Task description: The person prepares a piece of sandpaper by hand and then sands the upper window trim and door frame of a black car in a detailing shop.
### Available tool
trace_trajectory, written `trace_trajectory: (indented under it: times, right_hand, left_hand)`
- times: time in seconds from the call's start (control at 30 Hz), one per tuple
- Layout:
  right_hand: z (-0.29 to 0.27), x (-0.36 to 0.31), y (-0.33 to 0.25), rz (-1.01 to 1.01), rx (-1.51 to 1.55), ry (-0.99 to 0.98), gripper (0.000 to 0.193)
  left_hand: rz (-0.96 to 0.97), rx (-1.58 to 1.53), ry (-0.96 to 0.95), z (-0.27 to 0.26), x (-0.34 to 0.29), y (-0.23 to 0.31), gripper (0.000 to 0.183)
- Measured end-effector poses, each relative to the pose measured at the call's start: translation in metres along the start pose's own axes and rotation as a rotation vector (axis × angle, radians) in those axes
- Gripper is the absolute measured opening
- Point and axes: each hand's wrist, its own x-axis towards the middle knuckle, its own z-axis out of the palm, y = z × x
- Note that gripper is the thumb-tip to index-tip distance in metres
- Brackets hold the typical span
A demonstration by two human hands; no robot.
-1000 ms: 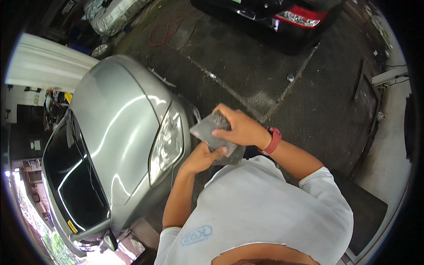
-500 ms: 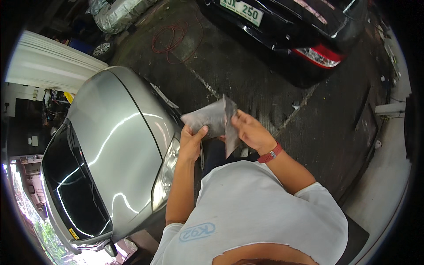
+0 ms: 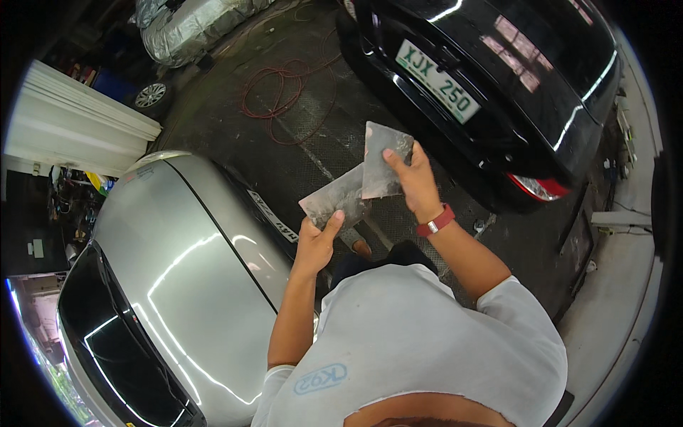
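Observation:
My left hand (image 3: 317,240) grips a thin grey rectangular sheet (image 3: 333,193) by its near edge, thumb on top. Its surface is smudged and its kind is not clear, though it resembles used sandpaper. A second sheet (image 3: 380,162), similar and darker grey with worn pale edges, is held by its right side in my right hand (image 3: 415,178), with the thumb pressed across its face. The sheets meet in front of my body, and the right one seems to overlap the end of the left one. My right fingers are mostly hidden behind the sheet.
A silver car's bonnet (image 3: 188,263) stands close on my left. The rear of a black car (image 3: 455,135) lies ahead to the right. A loose red hose (image 3: 274,96) is coiled on the dark floor, with a silver-covered vehicle (image 3: 188,32) beyond it. A pale wall (image 3: 612,320) runs along the right.
My right hand has moved forward and right and its sheet now lies flat to view instead of edge-on. The view has shifted, showing more of the black car.

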Motion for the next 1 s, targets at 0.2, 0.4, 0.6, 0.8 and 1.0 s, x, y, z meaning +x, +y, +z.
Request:
trace_trajectory:
  times: [0.2, 0.4, 0.6, 0.8, 1.0]
  right_hand:
    - [0.062, 0.103, 0.006, 0.02, -0.257, -0.203, 0.048]
    - [0.11, 0.239, 0.027, -0.164, -0.271, -0.481, 0.035]
    - [0.134, 0.419, 0.019, 0.116, 0.039, -0.207, 0.042]
    - [0.163, 0.53, -0.042, -0.101, -0.194, -0.596, 0.047]
    - [0.196, 0.647, -0.065, -0.311, -0.398, -0.84, 0.045]
  left_hand:
    - [0.032, 0.383, 0.037, -0.04, 0.11, 0.039, 0.035]
    - [-0.008, 0.646, 0.139, -0.045, 0.25, 0.069, 0.031]
    - [0.08, 0.688, 0.306, -0.042, 0.405, 0.092, 0.035]
    - [-0.161, 0.624, 0.137, -0.05, 0.517, 0.145, 0.03]
    - [-0.326, 0.319, 0.094, -0.088, 0.605, 0.139, 0.039]
